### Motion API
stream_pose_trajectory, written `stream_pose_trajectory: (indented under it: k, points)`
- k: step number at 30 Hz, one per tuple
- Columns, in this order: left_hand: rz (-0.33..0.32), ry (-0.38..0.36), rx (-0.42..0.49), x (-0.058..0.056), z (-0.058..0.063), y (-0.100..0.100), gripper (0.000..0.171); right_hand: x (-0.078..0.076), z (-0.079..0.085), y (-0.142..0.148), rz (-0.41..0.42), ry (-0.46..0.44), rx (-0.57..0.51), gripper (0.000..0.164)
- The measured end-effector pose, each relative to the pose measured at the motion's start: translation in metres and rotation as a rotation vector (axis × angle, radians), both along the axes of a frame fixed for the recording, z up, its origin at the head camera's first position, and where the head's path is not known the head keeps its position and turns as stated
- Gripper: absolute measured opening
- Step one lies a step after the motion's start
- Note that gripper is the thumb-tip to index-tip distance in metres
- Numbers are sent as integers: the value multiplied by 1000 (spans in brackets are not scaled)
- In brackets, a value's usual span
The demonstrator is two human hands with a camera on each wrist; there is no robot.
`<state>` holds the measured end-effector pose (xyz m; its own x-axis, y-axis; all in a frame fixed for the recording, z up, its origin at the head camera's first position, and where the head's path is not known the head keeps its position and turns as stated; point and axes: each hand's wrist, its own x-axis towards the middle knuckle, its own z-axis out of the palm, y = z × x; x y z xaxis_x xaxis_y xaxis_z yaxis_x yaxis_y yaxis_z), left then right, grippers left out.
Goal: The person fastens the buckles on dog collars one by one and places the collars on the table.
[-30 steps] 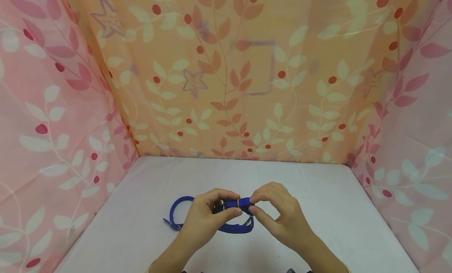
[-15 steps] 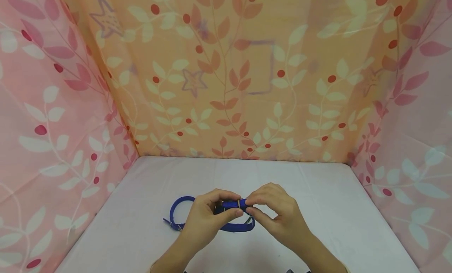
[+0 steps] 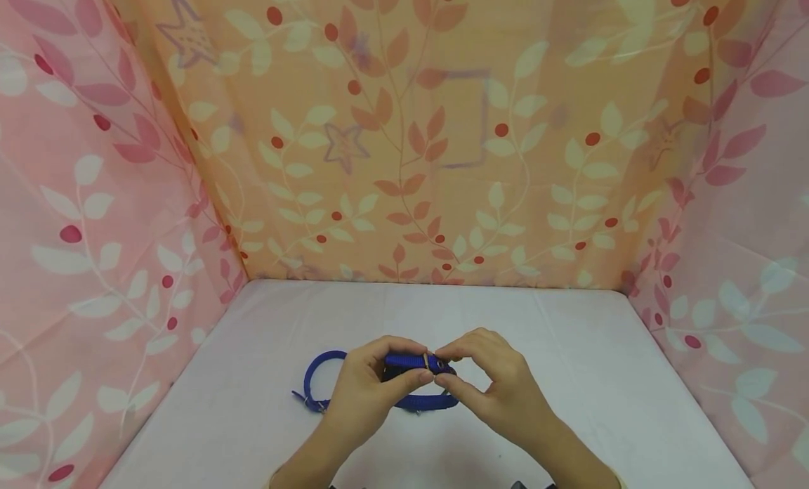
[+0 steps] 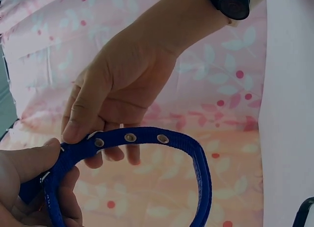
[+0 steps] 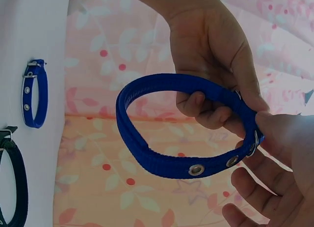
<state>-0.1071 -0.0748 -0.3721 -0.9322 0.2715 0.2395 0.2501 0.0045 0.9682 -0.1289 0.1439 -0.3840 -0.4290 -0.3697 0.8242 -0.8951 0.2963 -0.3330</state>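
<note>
In the head view, a blue webbing collar (image 3: 406,361) with metal eyelets and a buckle hangs as a loop between the two hands. My left hand (image 3: 369,383) pinches it beside the metal buckle, thumb on the near side. Close against it, my right hand (image 3: 502,376) pinches the strap on the other side of the buckle. The fingertips of both hands almost meet. Several eyelets show along the collar (image 4: 147,135) in the left wrist view. Fingers partly hide the buckle. The right wrist view shows the collar (image 5: 169,163) as a wide oval loop.
Another blue collar (image 3: 307,376) lies on the white table (image 3: 537,334), left of the hands. A dark collar (image 5: 18,187) shows at the edge of the right wrist view. Floral cloth (image 3: 404,159) walls the table at the back and sides.
My right fingers have moved left along the strap, closer to the left hand and the buckle. The held strap has turned so that an eyelet shows. The left hand stays nearly in place.
</note>
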Motion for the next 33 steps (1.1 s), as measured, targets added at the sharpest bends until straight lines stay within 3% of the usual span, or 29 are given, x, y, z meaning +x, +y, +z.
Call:
stream_pose_trajectory:
  k: [9, 13, 24, 33]
  points:
    - [83, 112, -83, -3, 1, -4, 19, 1, 1, 2, -21, -18, 5, 29]
    - [114, 123, -92, -3, 1, -6, 18, 1, 2, 3, -36, -36, 11, 27]
    - [138, 160, 5, -7, 2, -12, 21, 1, 3, 4, -61, -30, 9, 26]
    - [170, 233, 104, -7, 4, -8, 21, 1, 4, 3, -46, -18, -21, 25]
